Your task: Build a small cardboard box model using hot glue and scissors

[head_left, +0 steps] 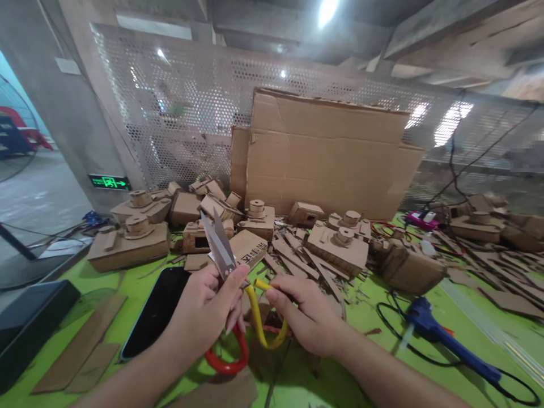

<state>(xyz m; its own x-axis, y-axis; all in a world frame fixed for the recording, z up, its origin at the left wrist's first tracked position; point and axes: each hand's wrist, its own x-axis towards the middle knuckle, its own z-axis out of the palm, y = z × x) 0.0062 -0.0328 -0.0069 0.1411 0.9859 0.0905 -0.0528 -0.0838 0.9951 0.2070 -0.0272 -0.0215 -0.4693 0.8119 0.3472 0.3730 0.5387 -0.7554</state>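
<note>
A pair of scissors [220, 250] points up and away from me, its two blades slightly apart. My left hand [212, 303] is closed around the scissors near the pivot. Below that hand hangs their red handle loop [227, 362]. The yellow handle [256, 317] curves down and round to the right, and my right hand [304, 311] pinches it near its upper end. Fingers hide part of both handles. Just beyond the hands lies a piece of cardboard with dark printing [249, 247].
Several cardboard camera-like models [338, 247] and cardboard strips [293, 258] cover the green table's far side. A phone [155, 311] lies left, a blue glue gun [450, 340] with a black cord right. A large cardboard sheet [327, 158] stands against the perforated screen [191, 107].
</note>
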